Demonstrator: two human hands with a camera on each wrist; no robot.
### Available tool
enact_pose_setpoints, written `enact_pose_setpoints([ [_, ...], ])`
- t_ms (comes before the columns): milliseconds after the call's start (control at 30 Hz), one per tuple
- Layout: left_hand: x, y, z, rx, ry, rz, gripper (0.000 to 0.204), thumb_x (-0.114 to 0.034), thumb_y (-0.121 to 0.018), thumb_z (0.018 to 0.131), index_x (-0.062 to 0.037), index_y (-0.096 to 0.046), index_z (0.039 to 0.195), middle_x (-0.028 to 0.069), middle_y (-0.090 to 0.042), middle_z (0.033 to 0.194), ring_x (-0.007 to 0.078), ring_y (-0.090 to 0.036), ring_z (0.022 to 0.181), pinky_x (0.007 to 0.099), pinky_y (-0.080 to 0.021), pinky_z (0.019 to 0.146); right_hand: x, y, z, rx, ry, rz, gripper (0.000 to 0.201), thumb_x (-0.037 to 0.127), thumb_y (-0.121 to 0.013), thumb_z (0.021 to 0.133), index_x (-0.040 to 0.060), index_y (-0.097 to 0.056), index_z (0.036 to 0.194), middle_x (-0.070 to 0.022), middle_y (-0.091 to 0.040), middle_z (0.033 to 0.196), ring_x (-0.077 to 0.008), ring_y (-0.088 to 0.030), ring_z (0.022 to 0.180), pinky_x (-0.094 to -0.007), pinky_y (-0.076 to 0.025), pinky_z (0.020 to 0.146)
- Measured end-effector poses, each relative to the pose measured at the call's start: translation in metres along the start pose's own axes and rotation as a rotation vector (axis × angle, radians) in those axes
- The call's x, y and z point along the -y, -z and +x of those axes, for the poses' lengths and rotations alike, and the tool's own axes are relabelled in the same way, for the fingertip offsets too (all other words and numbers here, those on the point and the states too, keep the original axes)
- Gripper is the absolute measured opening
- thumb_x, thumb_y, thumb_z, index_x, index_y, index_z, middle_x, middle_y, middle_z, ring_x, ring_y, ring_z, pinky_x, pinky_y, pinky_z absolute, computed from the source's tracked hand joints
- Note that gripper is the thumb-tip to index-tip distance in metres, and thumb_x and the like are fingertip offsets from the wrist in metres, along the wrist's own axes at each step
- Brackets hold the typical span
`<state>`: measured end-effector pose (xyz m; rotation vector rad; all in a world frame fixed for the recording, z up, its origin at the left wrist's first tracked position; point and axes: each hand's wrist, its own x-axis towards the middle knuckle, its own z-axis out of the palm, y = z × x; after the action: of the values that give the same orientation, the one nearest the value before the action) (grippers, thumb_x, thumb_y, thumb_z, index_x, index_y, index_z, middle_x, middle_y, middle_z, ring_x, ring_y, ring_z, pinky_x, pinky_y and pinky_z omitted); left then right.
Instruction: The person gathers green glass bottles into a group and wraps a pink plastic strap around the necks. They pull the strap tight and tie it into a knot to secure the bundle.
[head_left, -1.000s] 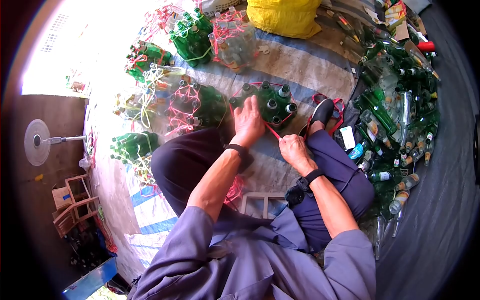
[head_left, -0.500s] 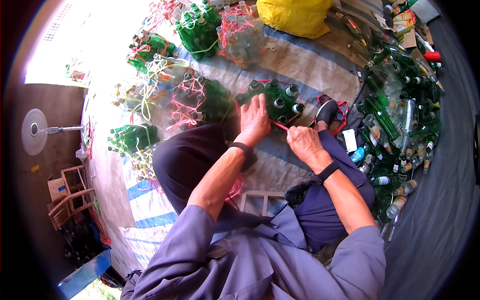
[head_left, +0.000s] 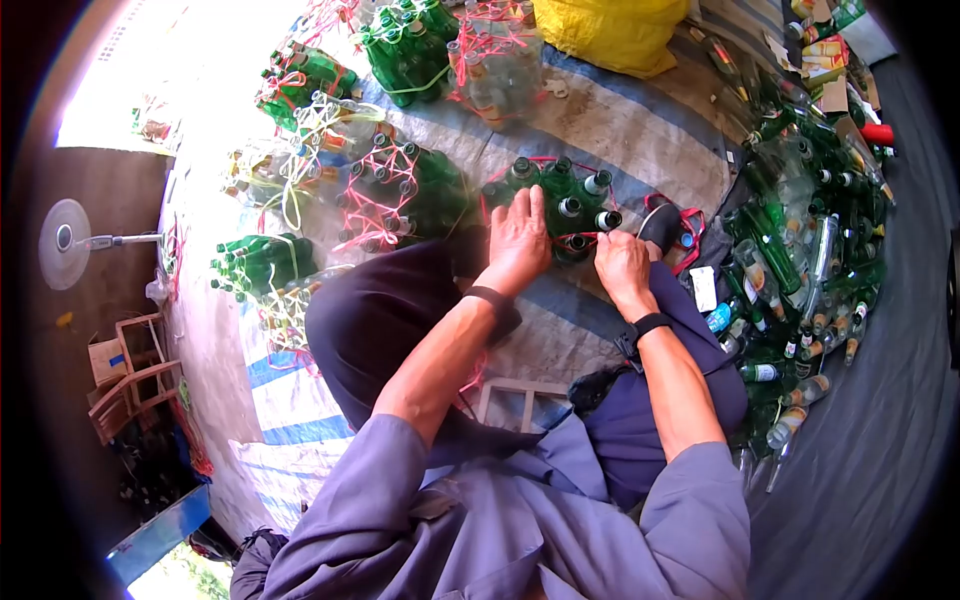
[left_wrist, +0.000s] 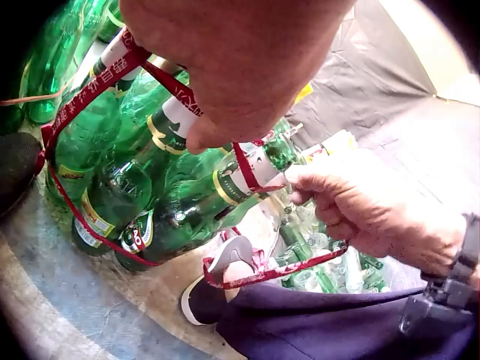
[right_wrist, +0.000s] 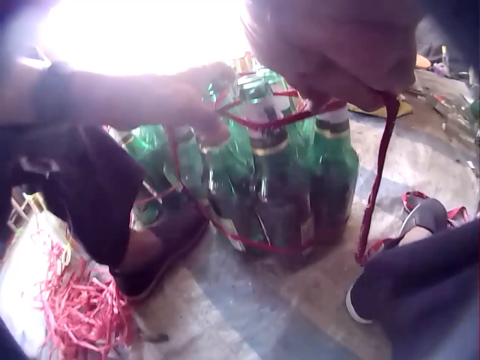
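Several green bottles (head_left: 568, 208) stand upright in a cluster between the hands, with red strap (left_wrist: 97, 90) around their necks and lower bodies. The left hand (head_left: 520, 240) lies over the near-left bottle necks, its fingers extended together; in the left wrist view it covers part of the strap. The right hand (head_left: 624, 268) pinches the red strap beside the near-right bottle neck, fingers curled. From the right hand (right_wrist: 337, 52) in the right wrist view a length of strap (right_wrist: 376, 180) hangs down toward the ground. The left hand's fingertips touch the strap by the necks.
Tied bottle bundles (head_left: 400, 190) stand to the left and beyond. A heap of loose bottles (head_left: 800, 270) lies at the right. A yellow sack (head_left: 610, 35) is at the top. The person's shoe (head_left: 658, 226) is beside the cluster; a small wooden frame (head_left: 525, 390) lies between the legs.
The head view has shifted. The right hand has drawn in closer to the bottle necks, and less strap shows between it and the cluster. The left hand remains over the necks.
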<state>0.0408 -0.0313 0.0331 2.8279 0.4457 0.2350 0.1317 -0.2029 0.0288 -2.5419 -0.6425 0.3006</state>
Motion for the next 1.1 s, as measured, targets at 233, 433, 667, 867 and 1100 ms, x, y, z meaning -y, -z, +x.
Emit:
enact_pose_setpoints([
  [233,-0.003,0.003,0.0,0.021,0.038,-0.055,0.074,-0.012,-0.068,0.075,0.0027,-0.038,0.141,0.0201,-0.05,0.126,0.0359,-0.054,0.114,0.0476,-0.04,0.093,-0.015,-0.013,-0.006,0.013,-0.153,0.012,0.028,0.025,-0.059,0.093,0.0029,-0.07,0.081,-0.0244,-0.069,0.082,-0.0445,-0.067,0.083,-0.0542,-0.052,0.074],
  [433,-0.022,0.027,-0.002,-0.178,-0.175,-0.047,0.073,-0.009,-0.071,0.068,-0.0046,-0.048,0.137,0.0167,-0.055,0.124,0.032,-0.053,0.117,0.0467,-0.038,0.1,-0.017,-0.028,0.002,0.001,-0.165,-0.013,0.029,0.029,-0.058,0.094,0.005,-0.071,0.083,-0.0233,-0.069,0.082,-0.045,-0.067,0.083,-0.0551,-0.052,0.073],
  [667,-0.028,0.008,0.007,0.205,-0.216,-0.294,0.071,-0.006,-0.063,0.07,-0.0021,-0.047,0.139,0.0137,-0.067,0.112,0.0303,-0.058,0.107,0.043,-0.041,0.096,-0.019,-0.046,0.001,0.039,-0.218,-0.006,0.029,0.029,-0.062,0.091,0.0043,-0.075,0.084,-0.0237,-0.07,0.084,-0.0433,-0.069,0.083,-0.0532,-0.054,0.073],
  [867,-0.035,0.015,0.031,0.442,-0.231,-0.273,0.074,-0.008,-0.06,0.074,-0.0008,-0.041,0.145,0.0188,-0.067,0.114,0.0349,-0.06,0.112,0.0457,-0.046,0.092,-0.01,-0.042,0.013,0.082,-0.405,0.127,0.034,0.038,-0.067,0.088,0.0061,-0.076,0.085,-0.0228,-0.072,0.089,-0.042,-0.07,0.09,-0.0524,-0.054,0.076],
  [1100,-0.032,0.019,0.045,0.651,-0.304,-0.182,0.08,-0.009,-0.06,0.072,0.0003,-0.037,0.147,0.0241,-0.07,0.105,0.0393,-0.069,0.091,0.0478,-0.055,0.078,-0.011,-0.044,0.023,0.165,-0.658,0.183,0.042,0.047,-0.077,0.078,0.0089,-0.077,0.096,-0.0193,-0.073,0.097,-0.0396,-0.07,0.097,-0.0497,-0.055,0.079],
])
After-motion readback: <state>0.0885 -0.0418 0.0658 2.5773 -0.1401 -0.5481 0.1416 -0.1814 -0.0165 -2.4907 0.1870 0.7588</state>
